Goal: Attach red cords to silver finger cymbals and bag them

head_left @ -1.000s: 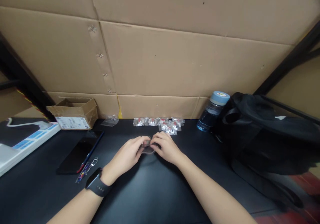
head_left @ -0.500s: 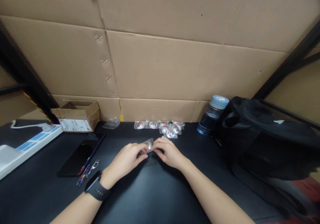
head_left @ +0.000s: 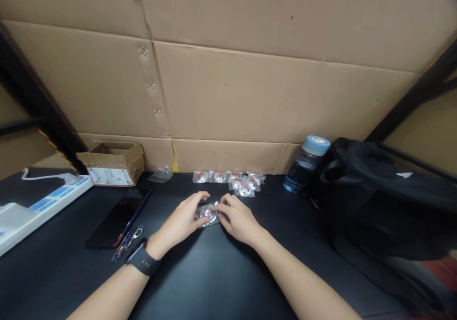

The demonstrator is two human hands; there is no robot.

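A small clear plastic packet (head_left: 208,213) with a round silver part inside lies on the black table (head_left: 221,272) between my hands. My left hand (head_left: 185,217), with a black watch on its wrist, pinches the packet's left side. My right hand (head_left: 237,217) pinches its right side, fingers curled over it. Just behind them, by the cardboard wall, lies a row of several similar packets (head_left: 232,182) with red and silver contents.
A blue-capped water bottle (head_left: 305,164) and a black bag (head_left: 385,201) stand at the right. At the left lie a black phone (head_left: 112,220), a pen, keys (head_left: 126,244), a small cardboard box (head_left: 112,164), a white power strip (head_left: 35,205) and an empty clear bag (head_left: 160,175).
The packet, held slightly raised and tilted half a second ago, now lies flat and low on the table between both hands. The view has shifted slightly.
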